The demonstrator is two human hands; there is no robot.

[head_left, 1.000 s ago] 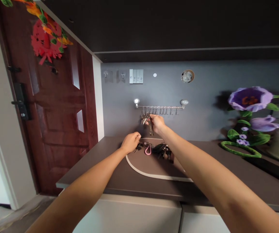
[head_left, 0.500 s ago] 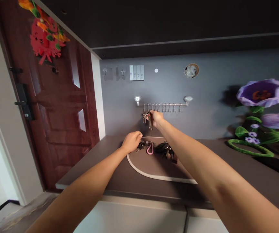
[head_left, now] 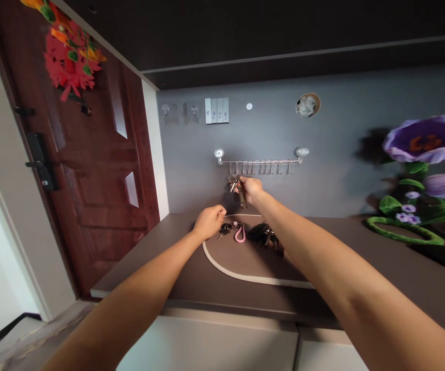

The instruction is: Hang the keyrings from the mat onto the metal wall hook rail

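Observation:
My right hand (head_left: 250,188) is raised to the grey wall just under a chrome hook rail (head_left: 260,161) and grips a bunch of keys with a brown strap (head_left: 236,185) that hangs at the rail's left hooks. My left hand (head_left: 209,222) rests low on the dark counter, fingers curled over a small key set (head_left: 223,230) beside a pink carabiner (head_left: 240,235). More dark keys and a car fob (head_left: 261,234) lie to the right on a brown mat with a white edge (head_left: 222,267).
A dark red door (head_left: 91,154) with a black handle and red paper ornament stands at the left. Light switches (head_left: 216,110) and two small hooks are on the wall above the rail. Large purple felt flowers (head_left: 425,141) stand on the counter at the right.
The view has drifted a little left and up. My right hand stays at the hanging keys; my left hand stays curled over the key set on the mat.

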